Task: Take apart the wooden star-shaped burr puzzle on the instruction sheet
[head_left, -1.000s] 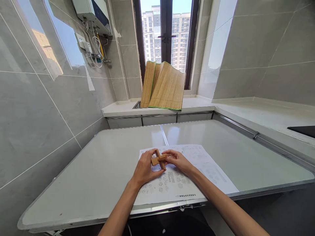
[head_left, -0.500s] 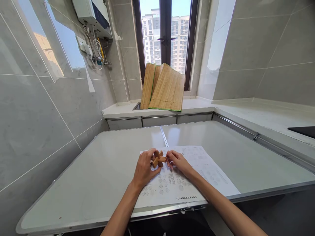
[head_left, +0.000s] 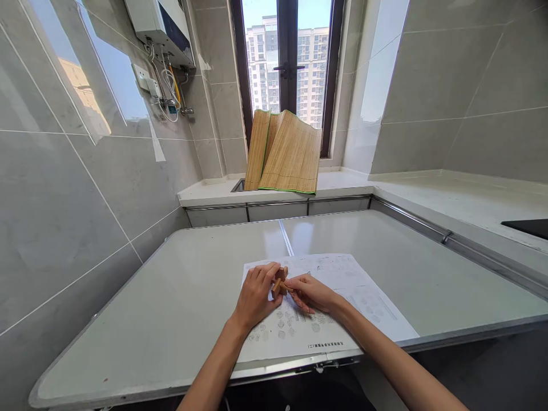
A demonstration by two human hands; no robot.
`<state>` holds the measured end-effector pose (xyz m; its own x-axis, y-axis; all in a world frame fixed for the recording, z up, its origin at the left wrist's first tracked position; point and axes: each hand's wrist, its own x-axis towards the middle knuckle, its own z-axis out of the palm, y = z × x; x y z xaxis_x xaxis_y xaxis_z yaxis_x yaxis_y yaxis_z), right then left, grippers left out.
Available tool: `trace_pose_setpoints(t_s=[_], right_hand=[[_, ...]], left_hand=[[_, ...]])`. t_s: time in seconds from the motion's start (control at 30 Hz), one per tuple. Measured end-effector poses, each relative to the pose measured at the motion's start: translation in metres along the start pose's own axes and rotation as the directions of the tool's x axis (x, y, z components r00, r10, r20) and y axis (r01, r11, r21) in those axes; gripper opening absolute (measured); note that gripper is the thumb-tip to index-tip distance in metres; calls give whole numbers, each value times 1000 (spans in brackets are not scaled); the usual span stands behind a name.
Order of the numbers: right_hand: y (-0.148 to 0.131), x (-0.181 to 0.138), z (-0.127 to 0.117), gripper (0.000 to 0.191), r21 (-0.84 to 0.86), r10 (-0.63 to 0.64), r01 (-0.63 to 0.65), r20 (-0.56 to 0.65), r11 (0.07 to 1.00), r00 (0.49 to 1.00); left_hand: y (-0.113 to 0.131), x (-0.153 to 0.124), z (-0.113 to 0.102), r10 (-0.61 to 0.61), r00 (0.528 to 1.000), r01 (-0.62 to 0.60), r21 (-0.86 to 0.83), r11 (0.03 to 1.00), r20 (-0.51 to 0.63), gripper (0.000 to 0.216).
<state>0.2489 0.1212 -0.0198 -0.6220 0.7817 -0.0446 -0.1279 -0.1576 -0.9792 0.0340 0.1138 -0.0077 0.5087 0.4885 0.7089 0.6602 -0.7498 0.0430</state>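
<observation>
A small wooden interlocking puzzle (head_left: 277, 287), made of crossed brown bars, is held just above a printed sheet (head_left: 325, 337). My left hand (head_left: 256, 294) wraps around its left side, thumb below and fingers on top, hiding part of it. From the right, my right hand (head_left: 311, 292) pinches the end of a bar that points toward it. Whether that bar is loose from the others I cannot tell. The sheet carries rows of small line drawings and lies under both hands.
The sheet lies on a pale folding table (head_left: 171, 319) with a metal edge. Behind it, a bamboo mat (head_left: 291, 154) leans against the window on a white ledge (head_left: 342, 180). A water heater (head_left: 165, 28) hangs at upper left. A dark flat object (head_left: 528, 228) rests on the right counter.
The puzzle has turned in my left hand and come slightly lower. My right hand has moved a little down and left, its fingers now closed on a bar.
</observation>
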Motion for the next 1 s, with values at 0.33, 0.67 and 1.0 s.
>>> trace_pose_setpoints(t_s=[0.33, 0.67, 1.0], right_hand=[[1, 0, -8, 52, 64, 93, -92, -14, 994, 996], [2, 2, -11, 50, 156, 87, -86, 2, 984, 996], [-8, -6, -14, 48, 246, 18, -50, 129, 968, 991]], left_hand=[[3, 1, -1, 1, 1000, 0, 35, 999, -30, 71], [4, 0, -2, -64, 998, 64, -109, 992, 5, 75], [4, 2, 6, -303, 843, 534, -760, 370, 444, 110]])
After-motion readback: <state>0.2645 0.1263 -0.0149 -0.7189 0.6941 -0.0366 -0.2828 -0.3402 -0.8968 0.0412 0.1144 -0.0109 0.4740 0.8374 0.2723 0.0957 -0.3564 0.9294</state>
